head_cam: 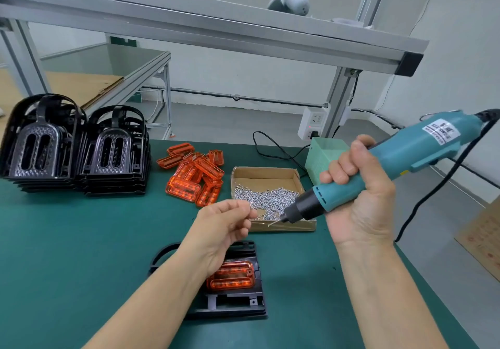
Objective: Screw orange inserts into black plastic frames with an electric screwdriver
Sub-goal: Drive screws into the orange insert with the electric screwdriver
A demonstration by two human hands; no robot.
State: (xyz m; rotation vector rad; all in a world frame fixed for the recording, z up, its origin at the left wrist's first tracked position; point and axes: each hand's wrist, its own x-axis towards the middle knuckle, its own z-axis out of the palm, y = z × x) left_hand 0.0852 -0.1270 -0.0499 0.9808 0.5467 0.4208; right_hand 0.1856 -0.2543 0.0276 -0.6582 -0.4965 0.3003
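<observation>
Below your wrists, low in frame, lies the black frame (232, 304) with its orange insert (231, 278) seated. Your right hand (357, 202) grips the electric screwdriver (384, 170); your left hand (227, 229) pinches a screw (251, 204) (tiny, hard to see). Seat it squarely on the bit (276, 222) before lowering.

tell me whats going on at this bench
A person is screwing orange inserts into black frames. The right hand grips a teal electric screwdriver; the left hand pinches a screw near its tip, over a box of screws. One frame with an insert lies on the green mat, not yet being driven.
</observation>
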